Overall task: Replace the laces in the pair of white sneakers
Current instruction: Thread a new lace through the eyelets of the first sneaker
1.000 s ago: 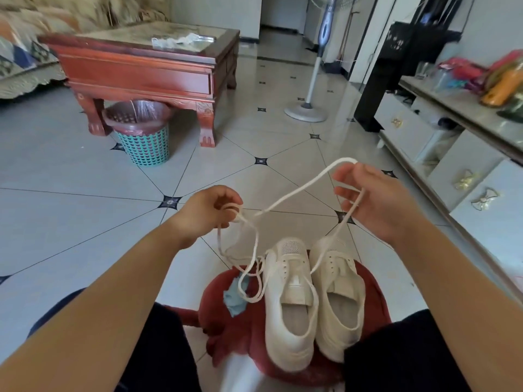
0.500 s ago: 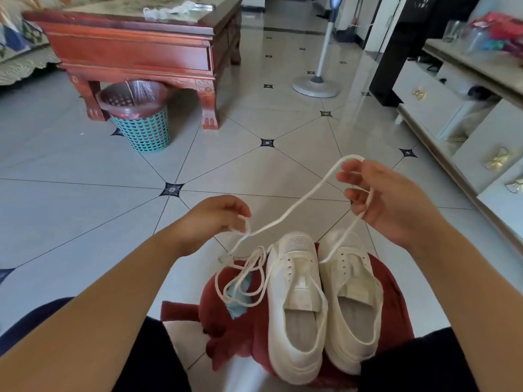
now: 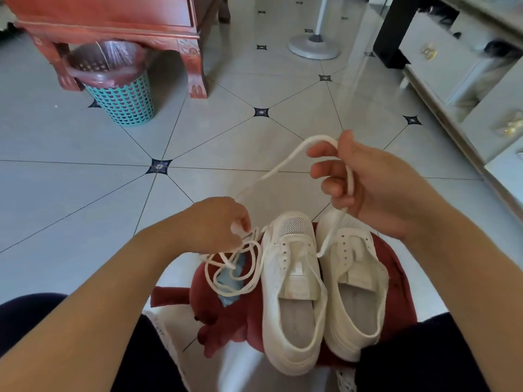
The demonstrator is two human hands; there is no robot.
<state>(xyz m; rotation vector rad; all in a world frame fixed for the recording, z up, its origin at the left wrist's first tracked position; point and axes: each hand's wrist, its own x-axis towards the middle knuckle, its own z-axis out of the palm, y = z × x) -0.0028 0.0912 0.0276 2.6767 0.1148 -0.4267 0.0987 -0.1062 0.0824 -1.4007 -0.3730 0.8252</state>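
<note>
The tiled floor (image 3: 70, 171) stretches away beyond both sets of fingers. A red wooden table (image 3: 113, 21) stands far ahead of the left fingers, and a pale cabinet (image 3: 458, 66) runs along the far side of the right fingers. A red cushion (image 3: 226, 321) lies below both hands, between the person's knees. The white sneakers (image 3: 294, 306) sit side by side on it, toes pointing away. Their toe caps lie just under the right fingers and just to the right of the left fingers. All their eyelets that show are bare. A teal bin (image 3: 121, 94) with a pink liner stands beside a table leg, well ahead of the left fingers. A round fan base (image 3: 314, 46) stands well ahead of the right fingers.

The right hand (image 3: 373, 179) is raised, with its fingers curled round the lace (image 3: 283, 165). The lace loops over the forefinger and runs down across the palm. Its tail hangs down onto the sneaker below these fingers. The left hand (image 3: 215, 222) is lower, its fingers curled and pinching the lace. From them a slack bundle of loops spills onto the cushion, right beneath the fingertips. Between the two hands the lace runs up in one slanting line. A small blue cloth (image 3: 229, 281) shows through the loops under the left fingers.
</note>
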